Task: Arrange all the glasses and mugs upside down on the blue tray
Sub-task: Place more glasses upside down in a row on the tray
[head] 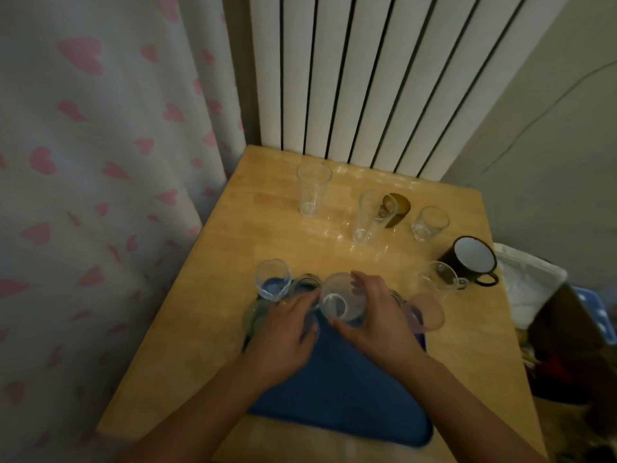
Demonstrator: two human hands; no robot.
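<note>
- Right hand [374, 315] curled round a clear glass [340, 300] over the far edge of the blue tray [340, 396]; fingers [359, 284] wrapped over its far side, thumb at its near side.
- Held glass tilted, with one round end turned toward the camera; whether it touched the tray could not be told.
- Left hand [283, 332] lay flat just beside that glass, fingers straight and close together, tips touching its left side.
- Blue tray lay on the near part of the wooden worktop [207, 295], partly covered by both forearms.
- Along the tray's far edge: a small faceted glass [273, 280] at the left corner, a jar-like glass [305, 285] beside it, a greenish glass [255, 314] partly hidden at the left hand, and a pinkish glass [429, 312] at the right corner.
- Off the tray, upright on the worktop: a tall glass [312, 190] at the back, a second tall glass [369, 217] in front of an amber glass [397, 208], and a short tumbler [429, 223] to their right.
- Near the right edge: a black mug [470, 260] with white inside, tipped with its mouth toward the camera, and a clear glass mug [439, 277] just in front of it.
- Behind the worktop stood a white radiator [384, 78]; at the left hung a curtain [100, 162] with pink hearts.
</note>
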